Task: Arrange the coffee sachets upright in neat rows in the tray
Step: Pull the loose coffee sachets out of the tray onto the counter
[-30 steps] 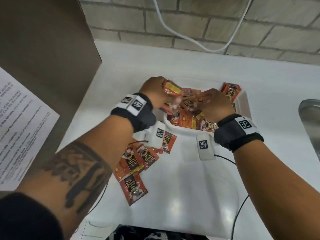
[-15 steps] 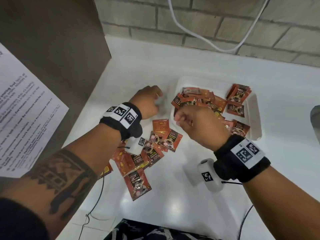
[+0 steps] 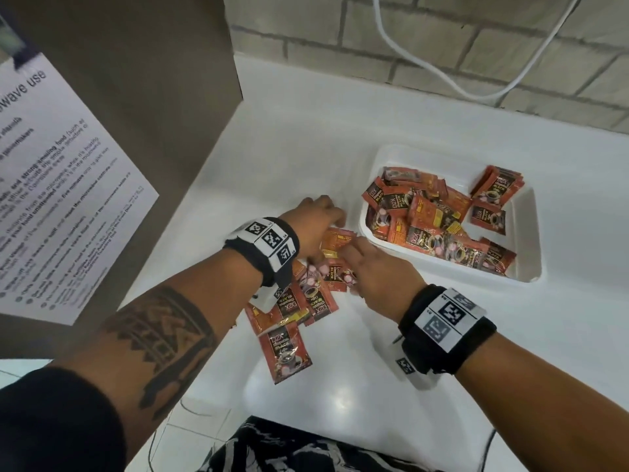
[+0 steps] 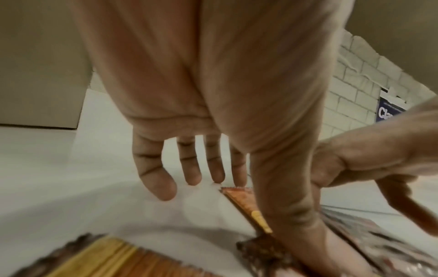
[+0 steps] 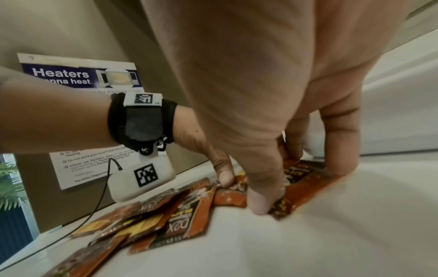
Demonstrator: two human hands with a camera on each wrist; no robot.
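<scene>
Both hands have been moved from the white plastic tray (image 3: 524, 240) to the loose red foil coffee sachets (image 3: 308, 294) beside it. One is pinched by the right hand (image 3: 377, 270); the left hand (image 3: 315, 219) is relaxed, thumb pressing the pile. Upright rows are judged not begun.

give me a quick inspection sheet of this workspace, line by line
surface: white counter, glossy, bare in front of the tray.
job's things: white tray holds a loose jumble of sachets, none in neat rows; a second loose pile lies flat on the counter left of the tray.
clutter: nothing seen.
grippers: left hand with fingers straight, tips on the counter and on a sachet's edge; right hand pinching a sachet at the pile's near end.
cables: white cable hangs along the wall; thin black lead runs from the left wrist unit.
surroundings: brick wall, brown panel with a microwave notice.
</scene>
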